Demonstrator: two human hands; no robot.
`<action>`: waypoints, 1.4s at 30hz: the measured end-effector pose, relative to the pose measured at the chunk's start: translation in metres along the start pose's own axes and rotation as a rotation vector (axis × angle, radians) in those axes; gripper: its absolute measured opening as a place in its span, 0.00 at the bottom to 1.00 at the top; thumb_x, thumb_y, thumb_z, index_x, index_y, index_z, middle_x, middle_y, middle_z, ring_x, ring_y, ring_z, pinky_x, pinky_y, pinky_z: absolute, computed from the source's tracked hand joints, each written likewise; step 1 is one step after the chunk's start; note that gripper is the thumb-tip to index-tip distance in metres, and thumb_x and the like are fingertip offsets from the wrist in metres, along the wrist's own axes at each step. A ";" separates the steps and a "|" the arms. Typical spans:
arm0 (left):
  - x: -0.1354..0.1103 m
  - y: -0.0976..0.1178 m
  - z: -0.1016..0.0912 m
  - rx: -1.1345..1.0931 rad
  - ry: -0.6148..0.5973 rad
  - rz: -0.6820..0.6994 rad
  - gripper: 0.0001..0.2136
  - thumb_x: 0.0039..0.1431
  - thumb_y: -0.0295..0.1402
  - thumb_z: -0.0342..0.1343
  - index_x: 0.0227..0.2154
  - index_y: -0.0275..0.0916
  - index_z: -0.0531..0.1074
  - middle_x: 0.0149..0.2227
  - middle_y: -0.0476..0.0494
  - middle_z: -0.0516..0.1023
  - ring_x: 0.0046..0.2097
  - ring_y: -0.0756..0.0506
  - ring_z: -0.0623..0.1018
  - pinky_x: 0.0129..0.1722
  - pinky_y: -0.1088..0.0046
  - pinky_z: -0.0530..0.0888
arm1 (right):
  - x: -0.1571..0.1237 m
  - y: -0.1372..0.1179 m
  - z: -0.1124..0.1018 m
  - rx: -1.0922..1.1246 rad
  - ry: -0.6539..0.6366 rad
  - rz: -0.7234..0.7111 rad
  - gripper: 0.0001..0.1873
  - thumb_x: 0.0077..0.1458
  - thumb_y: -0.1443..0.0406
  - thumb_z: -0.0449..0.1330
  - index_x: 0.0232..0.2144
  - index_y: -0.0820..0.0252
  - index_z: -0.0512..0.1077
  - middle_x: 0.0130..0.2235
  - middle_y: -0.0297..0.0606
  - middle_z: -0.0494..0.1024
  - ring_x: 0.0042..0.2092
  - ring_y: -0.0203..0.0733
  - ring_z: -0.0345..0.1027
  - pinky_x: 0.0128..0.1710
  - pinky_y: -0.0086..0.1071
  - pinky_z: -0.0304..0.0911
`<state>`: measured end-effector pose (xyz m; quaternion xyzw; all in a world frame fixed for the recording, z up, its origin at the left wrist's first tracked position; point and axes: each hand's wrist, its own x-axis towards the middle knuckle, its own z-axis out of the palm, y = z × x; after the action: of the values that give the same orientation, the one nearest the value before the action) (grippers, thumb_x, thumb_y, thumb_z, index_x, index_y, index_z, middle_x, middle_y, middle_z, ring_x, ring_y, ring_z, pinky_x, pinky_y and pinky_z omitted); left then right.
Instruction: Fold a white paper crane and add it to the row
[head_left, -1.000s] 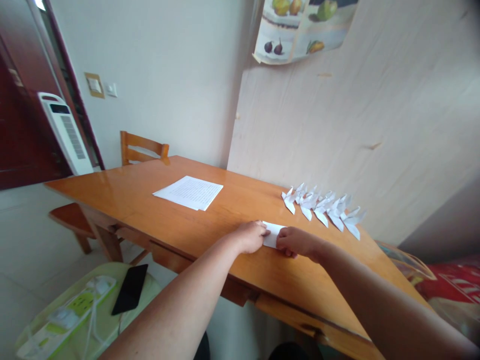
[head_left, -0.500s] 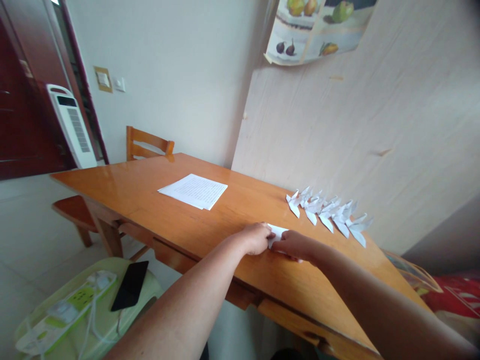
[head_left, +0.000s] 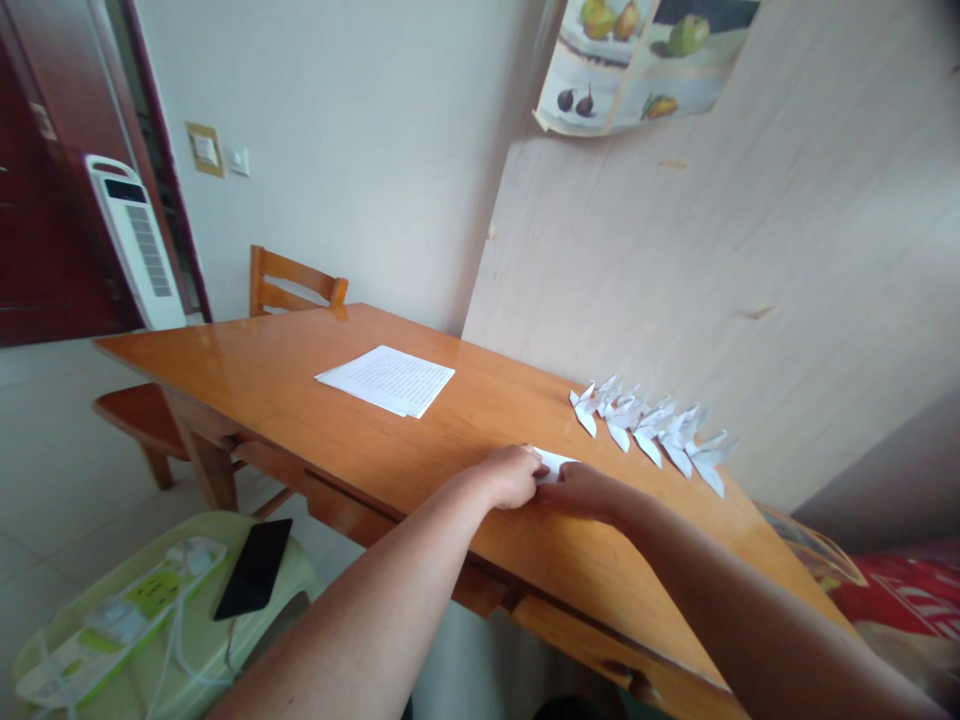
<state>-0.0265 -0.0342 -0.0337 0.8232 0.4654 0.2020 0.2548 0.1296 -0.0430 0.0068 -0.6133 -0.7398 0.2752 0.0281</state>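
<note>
My left hand (head_left: 508,475) and my right hand (head_left: 585,491) meet over a small folded white paper (head_left: 555,462) on the orange wooden table (head_left: 315,430). Both hands are curled with fingertips pressed on the paper, and they cover most of it. Just beyond my right hand, a row of several folded white paper birds (head_left: 651,430) lies along the table's far side by the wall.
A stack of printed sheets (head_left: 386,379) lies mid-table. A wooden chair (head_left: 294,283) stands at the far end. Left of me, a green stool (head_left: 135,620) carries a black phone (head_left: 253,568) and a power strip (head_left: 97,640). A white tower appliance (head_left: 135,240) stands by the door.
My hands have drawn closer together over the folded paper, so less of it shows. The view shifted slightly right.
</note>
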 end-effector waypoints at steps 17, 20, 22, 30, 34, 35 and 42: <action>-0.003 0.006 -0.007 0.067 -0.020 0.087 0.12 0.59 0.36 0.53 0.42 0.42 0.77 0.49 0.41 0.78 0.50 0.39 0.75 0.50 0.67 0.69 | -0.003 -0.001 -0.014 0.009 -0.143 0.069 0.14 0.48 0.59 0.61 0.18 0.58 0.64 0.15 0.28 0.62 0.19 0.32 0.55 0.19 0.27 0.47; -0.003 0.005 -0.007 0.080 -0.021 0.093 0.13 0.58 0.37 0.54 0.44 0.43 0.77 0.49 0.42 0.77 0.51 0.39 0.74 0.51 0.68 0.69 | 0.002 0.005 -0.017 -0.010 -0.144 0.093 0.12 0.46 0.60 0.62 0.17 0.59 0.66 0.16 0.29 0.64 0.18 0.32 0.55 0.19 0.28 0.47; -0.003 0.005 -0.007 0.094 -0.020 0.097 0.14 0.57 0.37 0.54 0.44 0.42 0.77 0.50 0.42 0.77 0.51 0.39 0.74 0.50 0.68 0.69 | 0.002 0.007 -0.018 -0.017 -0.125 0.112 0.10 0.45 0.62 0.62 0.18 0.59 0.67 0.16 0.30 0.65 0.19 0.32 0.55 0.19 0.28 0.47; -0.001 0.001 -0.006 0.147 -0.020 0.126 0.14 0.57 0.32 0.51 0.43 0.41 0.77 0.47 0.42 0.77 0.47 0.40 0.75 0.47 0.68 0.70 | -0.010 0.006 -0.025 -0.036 -0.052 0.160 0.07 0.42 0.63 0.64 0.25 0.59 0.71 0.20 0.29 0.66 0.22 0.33 0.57 0.21 0.28 0.47; 0.000 0.000 -0.006 0.157 -0.030 0.159 0.15 0.56 0.30 0.51 0.43 0.41 0.77 0.47 0.42 0.76 0.47 0.41 0.74 0.48 0.68 0.70 | -0.012 0.017 -0.030 -0.054 -0.056 0.208 0.09 0.41 0.62 0.64 0.26 0.59 0.71 0.20 0.30 0.66 0.21 0.34 0.56 0.20 0.28 0.46; 0.000 0.000 -0.007 0.158 -0.029 0.164 0.15 0.56 0.29 0.51 0.44 0.41 0.77 0.48 0.42 0.76 0.48 0.41 0.74 0.49 0.68 0.69 | -0.012 0.021 -0.031 -0.054 -0.056 0.215 0.09 0.41 0.62 0.64 0.26 0.59 0.71 0.20 0.30 0.65 0.21 0.34 0.56 0.20 0.28 0.45; -0.002 0.002 -0.010 0.155 -0.044 0.191 0.13 0.55 0.28 0.51 0.40 0.41 0.78 0.47 0.44 0.76 0.50 0.42 0.73 0.51 0.70 0.69 | -0.018 0.052 -0.040 -0.034 -0.038 0.255 0.09 0.41 0.61 0.64 0.25 0.59 0.69 0.20 0.29 0.63 0.21 0.34 0.54 0.20 0.28 0.44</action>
<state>-0.0318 -0.0341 -0.0243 0.8853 0.3933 0.1705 0.1800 0.1961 -0.0398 0.0233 -0.6976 -0.6606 0.2755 -0.0315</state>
